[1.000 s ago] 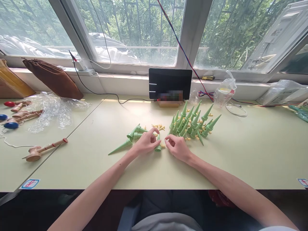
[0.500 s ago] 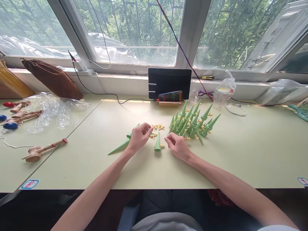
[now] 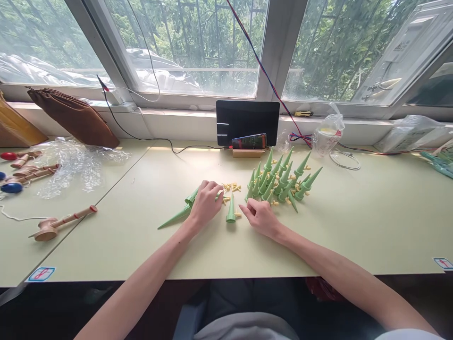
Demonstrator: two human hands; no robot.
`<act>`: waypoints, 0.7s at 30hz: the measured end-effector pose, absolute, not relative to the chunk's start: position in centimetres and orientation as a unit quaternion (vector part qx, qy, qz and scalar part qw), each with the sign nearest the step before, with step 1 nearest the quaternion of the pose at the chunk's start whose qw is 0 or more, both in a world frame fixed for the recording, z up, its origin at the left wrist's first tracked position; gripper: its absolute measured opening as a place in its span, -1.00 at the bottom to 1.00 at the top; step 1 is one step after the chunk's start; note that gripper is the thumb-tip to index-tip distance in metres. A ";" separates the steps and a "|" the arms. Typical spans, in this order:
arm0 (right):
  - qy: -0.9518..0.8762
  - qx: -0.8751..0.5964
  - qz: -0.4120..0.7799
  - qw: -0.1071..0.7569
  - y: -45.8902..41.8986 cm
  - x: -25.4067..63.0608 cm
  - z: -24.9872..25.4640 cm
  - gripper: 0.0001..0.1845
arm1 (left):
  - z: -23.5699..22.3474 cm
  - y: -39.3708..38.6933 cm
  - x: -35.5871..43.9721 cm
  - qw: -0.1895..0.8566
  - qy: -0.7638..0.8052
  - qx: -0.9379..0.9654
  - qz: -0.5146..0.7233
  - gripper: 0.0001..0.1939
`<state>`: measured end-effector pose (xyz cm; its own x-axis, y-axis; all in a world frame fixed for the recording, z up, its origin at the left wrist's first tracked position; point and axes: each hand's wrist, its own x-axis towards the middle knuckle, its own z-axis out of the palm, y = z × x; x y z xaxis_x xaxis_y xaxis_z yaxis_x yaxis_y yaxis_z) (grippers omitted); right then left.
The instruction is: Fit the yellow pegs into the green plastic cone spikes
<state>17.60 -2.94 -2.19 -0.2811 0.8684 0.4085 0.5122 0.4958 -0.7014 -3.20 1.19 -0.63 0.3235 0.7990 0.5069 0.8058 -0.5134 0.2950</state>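
One green plastic watering spike (image 3: pixel 231 210) stands upright on its wide end between my hands, a small yellow valve (image 3: pixel 238 215) sticking out at its right side. My right hand (image 3: pixel 261 216) rests just right of that valve, fingers curled, with no object visible in them. Above more green spikes (image 3: pixel 177 216) lying on the table, my left hand (image 3: pixel 206 204) has its fingers bent; the fingertips are hidden, so I cannot make out what they hold. Loose yellow valves (image 3: pixel 231 187) lie in a small pile just beyond the upright spike.
A dense group of green spikes with yellow valves (image 3: pixel 283 179) stands beyond my right hand. Behind are a phone (image 3: pixel 248 141) and a black tablet (image 3: pixel 247 118). A wooden kendama (image 3: pixel 47 229) and crumpled clear plastic (image 3: pixel 85 165) lie to the left; a bagged cup (image 3: pixel 327 134) stands at the back right.
My left hand has turned slightly, hiding its fingertips more. The right hand has shifted a little closer to the upright spike, which stays in place. The whole view has moved slightly.
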 end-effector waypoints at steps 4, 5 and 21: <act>-0.766 -0.451 0.224 0.400 -2.9 17.5 -2.4 -0.51 | -0.8 1.8 -2.7 0.032 -0.516 -0.819 -0.249 -0.80; -0.764 -0.452 0.227 0.400 -2.9 17.5 -2.4 -0.51 | -0.7 2.0 -2.6 0.033 -0.521 -0.819 -0.240 -0.80; -0.774 -0.403 0.280 0.400 -3.2 17.6 -2.2 -0.75 | -0.9 3.0 -2.2 -0.003 -0.551 -0.804 -0.223 -0.75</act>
<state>17.57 -3.18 -2.17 -0.3558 0.8480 0.3928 0.3996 0.5180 -0.7563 -2.17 2.99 -0.92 0.2938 0.8873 0.3556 0.8847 -0.3933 0.2503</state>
